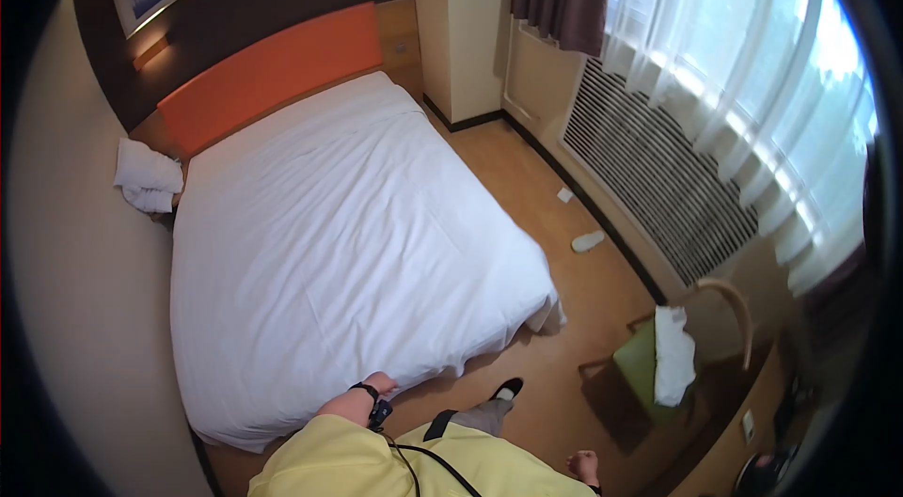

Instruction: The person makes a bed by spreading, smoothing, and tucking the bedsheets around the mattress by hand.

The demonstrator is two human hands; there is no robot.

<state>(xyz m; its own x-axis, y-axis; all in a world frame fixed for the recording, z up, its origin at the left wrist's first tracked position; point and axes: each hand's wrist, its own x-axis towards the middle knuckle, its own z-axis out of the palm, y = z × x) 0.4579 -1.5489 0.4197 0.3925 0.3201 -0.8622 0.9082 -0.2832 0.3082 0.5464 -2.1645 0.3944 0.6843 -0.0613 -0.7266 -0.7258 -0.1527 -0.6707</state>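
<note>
My left hand (pixel 381 383), with a black band and a dark device at its wrist, is over the foot edge of the bed. Its fingers look loosely curled, and no object shows in them. A white sheet (pixel 348 243) covers the bed, creased across the top and hanging unevenly at the foot. Low in the view, my right hand (pixel 584 467) is apart from the bed, its fingers folded in a fist with nothing visible inside. The green-seated chair (pixel 638 363) stands beyond it, a white cloth (pixel 673 356) draped over it.
White bedding (pixel 148 175) is piled between the headboard (pixel 273 74) and the left wall. On the floor right of the bed lie a white slipper (pixel 588 241) and a small white piece (pixel 564 195). A slatted vent (pixel 658 173) runs below the curtained window. A wooden desk (pixel 724 422) borders the lower right.
</note>
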